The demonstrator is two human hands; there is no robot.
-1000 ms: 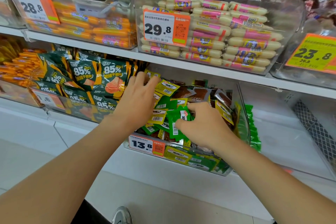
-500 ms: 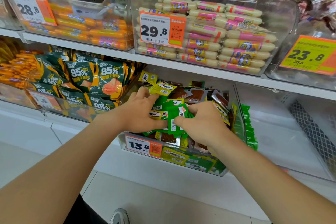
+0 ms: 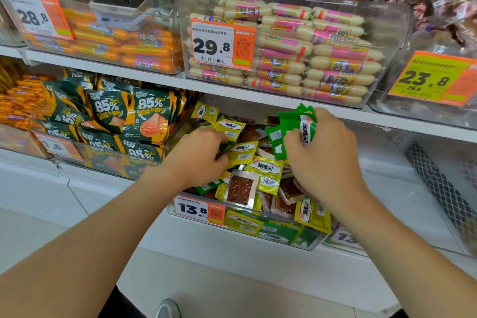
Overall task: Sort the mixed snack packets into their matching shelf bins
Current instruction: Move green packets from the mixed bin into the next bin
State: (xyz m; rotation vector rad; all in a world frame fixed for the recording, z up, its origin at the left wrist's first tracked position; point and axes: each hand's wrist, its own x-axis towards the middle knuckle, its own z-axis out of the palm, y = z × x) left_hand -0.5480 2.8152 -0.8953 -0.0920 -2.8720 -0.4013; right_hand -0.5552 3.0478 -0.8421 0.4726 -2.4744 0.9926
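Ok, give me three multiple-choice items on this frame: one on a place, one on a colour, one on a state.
1. Which bin is the left hand in? A tagged 13.8 B tagged 29.8 C tagged 28.8
2. The packets in the right hand are: A orange B green C pink
3. The right hand is: A flat open B gripping packets C out of view
Key: A, it reaches into the 13.8 bin; B, the bunch is bright green; B, its fingers curl round the bunch.
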